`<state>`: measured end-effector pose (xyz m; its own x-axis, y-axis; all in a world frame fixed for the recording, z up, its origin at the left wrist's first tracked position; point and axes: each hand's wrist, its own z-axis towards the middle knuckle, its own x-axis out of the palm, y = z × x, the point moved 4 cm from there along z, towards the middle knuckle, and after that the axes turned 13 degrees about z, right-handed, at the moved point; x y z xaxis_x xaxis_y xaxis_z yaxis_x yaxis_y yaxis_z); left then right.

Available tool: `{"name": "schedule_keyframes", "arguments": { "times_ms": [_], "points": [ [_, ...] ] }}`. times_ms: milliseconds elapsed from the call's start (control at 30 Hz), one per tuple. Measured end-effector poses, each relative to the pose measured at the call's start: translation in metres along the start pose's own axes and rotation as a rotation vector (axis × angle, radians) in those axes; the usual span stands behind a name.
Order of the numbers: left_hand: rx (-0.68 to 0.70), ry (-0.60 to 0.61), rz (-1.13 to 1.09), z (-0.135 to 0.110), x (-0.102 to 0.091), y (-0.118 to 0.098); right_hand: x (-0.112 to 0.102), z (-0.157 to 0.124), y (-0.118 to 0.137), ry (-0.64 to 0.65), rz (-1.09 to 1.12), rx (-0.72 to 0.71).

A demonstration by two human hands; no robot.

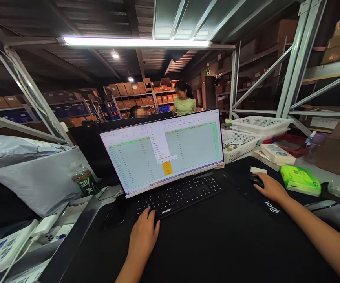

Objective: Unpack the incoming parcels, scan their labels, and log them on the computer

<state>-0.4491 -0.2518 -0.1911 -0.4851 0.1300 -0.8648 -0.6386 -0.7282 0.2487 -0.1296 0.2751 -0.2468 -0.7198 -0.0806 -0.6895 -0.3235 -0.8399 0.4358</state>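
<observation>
My left hand (145, 231) rests at the lower left end of a black keyboard (184, 192), fingers stretched out, its fingertips on or just over the keys. Farther right, my right hand (271, 189) lies over a black computer mouse (256, 180), whose front end shows past the fingers. The mouse sits on a black desk mat (199, 243) marked "logi". Behind the keyboard a tilted monitor (170, 149) displays a spreadsheet with a pop-up menu open and a short column of cells in orange.
White plastic baskets (261, 122), small boxes (277, 153) and a green packet (300, 180) stand to the right, with a grey handheld device (330, 214). Grey mailer bags (37, 173) and a dark bottle (84, 180) are left. Two people (184, 103) are beyond the monitor.
</observation>
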Motion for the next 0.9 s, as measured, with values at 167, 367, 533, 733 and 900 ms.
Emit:
{"name": "schedule_keyframes", "arguments": {
  "times_ms": [167, 367, 533, 733, 900],
  "points": [
    [0.007, 0.014, 0.003, 0.000, -0.001, 0.000, -0.001, 0.001, 0.003, 0.046, -0.004, 0.037],
    [0.005, 0.037, 0.018, 0.001, -0.001, 0.000, -0.006, 0.002, 0.013, 0.109, -0.021, 0.070],
    [0.011, 0.056, 0.050, 0.001, -0.003, 0.000, -0.003, 0.001, 0.010, 0.115, -0.012, 0.070],
    [0.013, 0.065, 0.048, 0.001, -0.001, 0.000, 0.002, 0.001, 0.005, 0.102, -0.008, 0.062],
    [0.013, 0.041, 0.017, 0.001, 0.003, 0.002, 0.004, 0.002, 0.003, 0.101, -0.004, 0.066]
  ]
}}
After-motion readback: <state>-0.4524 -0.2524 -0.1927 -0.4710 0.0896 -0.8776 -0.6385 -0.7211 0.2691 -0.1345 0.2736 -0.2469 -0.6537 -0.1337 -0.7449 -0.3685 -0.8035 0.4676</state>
